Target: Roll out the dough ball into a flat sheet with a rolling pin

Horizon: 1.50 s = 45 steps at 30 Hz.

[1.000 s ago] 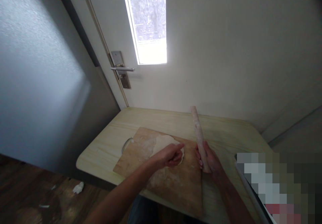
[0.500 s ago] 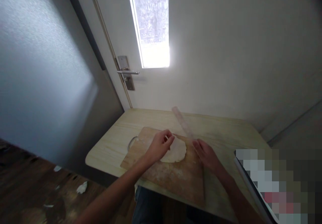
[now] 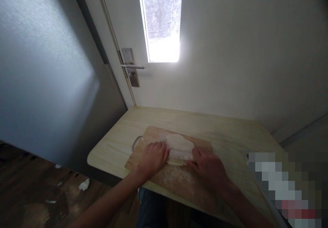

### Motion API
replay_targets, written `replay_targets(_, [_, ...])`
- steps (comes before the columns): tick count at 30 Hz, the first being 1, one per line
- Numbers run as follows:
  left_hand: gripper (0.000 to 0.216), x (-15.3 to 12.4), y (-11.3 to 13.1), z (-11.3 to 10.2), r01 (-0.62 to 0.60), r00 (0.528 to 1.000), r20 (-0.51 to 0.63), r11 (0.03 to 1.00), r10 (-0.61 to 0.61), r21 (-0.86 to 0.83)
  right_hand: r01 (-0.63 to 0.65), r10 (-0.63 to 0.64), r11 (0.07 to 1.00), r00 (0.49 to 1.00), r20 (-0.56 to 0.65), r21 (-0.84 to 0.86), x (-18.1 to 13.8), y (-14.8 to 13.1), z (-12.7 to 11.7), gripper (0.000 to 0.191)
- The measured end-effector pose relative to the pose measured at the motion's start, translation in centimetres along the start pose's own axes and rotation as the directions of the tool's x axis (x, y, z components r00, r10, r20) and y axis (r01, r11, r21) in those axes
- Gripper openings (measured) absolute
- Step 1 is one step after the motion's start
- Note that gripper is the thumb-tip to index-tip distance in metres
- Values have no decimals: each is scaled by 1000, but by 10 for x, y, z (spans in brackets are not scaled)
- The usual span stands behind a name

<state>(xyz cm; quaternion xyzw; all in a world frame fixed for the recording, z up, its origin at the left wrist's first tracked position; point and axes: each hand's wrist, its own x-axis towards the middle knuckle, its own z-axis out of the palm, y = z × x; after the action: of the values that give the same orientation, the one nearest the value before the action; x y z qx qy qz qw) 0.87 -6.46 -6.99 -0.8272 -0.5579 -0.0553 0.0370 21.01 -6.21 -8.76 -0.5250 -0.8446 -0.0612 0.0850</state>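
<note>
A flat round of pale dough (image 3: 179, 140) lies on a floured wooden cutting board (image 3: 189, 190). Across its near part rests a pale, translucent rolling pin (image 3: 180, 155). My left hand (image 3: 153, 156) is closed over the pin's left end, and my right hand (image 3: 208, 163) is closed over its right end. Both palms face down, so the pin's ends are hidden beneath my fingers. Loose flour marks the board on the near side of the dough.
The board lies on a light wooden table (image 3: 112, 146), its metal handle (image 3: 135, 142) to the left. Behind the table stands a white door with a lever handle (image 3: 133, 66). A blurred-out object (image 3: 287, 190) is at the right. White scraps (image 3: 84, 185) lie on the floor.
The rolling pin, held upward at an angle in my right hand before, now lies across the dough. My left hand has moved from a pinch above the dough onto the pin's left end.
</note>
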Motion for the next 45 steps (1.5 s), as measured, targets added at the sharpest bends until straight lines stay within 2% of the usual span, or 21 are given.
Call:
replay_targets(4, [36, -1, 1, 6, 53, 998, 16, 998, -53, -30, -49, 46, 998, 996, 73, 42, 8, 4, 6, 48])
replay_targets(9, [45, 13, -6, 7, 70, 992, 109, 996, -63, -57, -145, 137, 969, 989, 51, 201, 19, 6, 1, 49])
replay_targets(14, [51, 29, -13, 2, 60, 984, 168, 998, -60, 10, -98, 66, 991, 951, 302, 93, 35, 8, -14, 61])
replay_targets(18, [50, 41, -20, 0, 39, 970, 242, 999, -37, -2, -82, 41, 992, 932, 359, 100, 50, 14, -17, 61])
replay_targets(22, [48, 47, -25, 3, 46, 962, 272, 999, -39, -18, -78, 3, 980, 924, 382, 181, 59, 20, -14, 57])
replay_targets(24, [47, 47, -24, 4, 54, 963, 266, 998, -48, -12, -78, 4, 979, 928, 371, 186, 58, 20, -12, 56])
replay_targets(28, [48, 42, -20, 2, 60, 974, 219, 998, -65, 30, -89, 63, 993, 957, 284, 82, 46, 11, -12, 58])
replay_targets(31, [50, 42, -20, -4, 15, 981, 195, 999, -24, 44, -88, 83, 996, 974, 209, 14, 39, 4, -18, 60])
replay_targets(37, [56, 54, -23, -15, 5, 996, 93, 996, -14, 93, -159, 162, 987, 976, 148, -29, 51, 11, -33, 57])
replay_targets(41, [54, 49, -18, -6, 78, 992, 91, 995, -83, 66, -207, 210, 977, 974, 85, -43, 47, 13, -17, 51])
replay_targets(45, [41, 33, -14, 5, 24, 999, 25, 999, -25, 37, -209, 208, 978, 977, -51, -22, 28, 9, 4, 41])
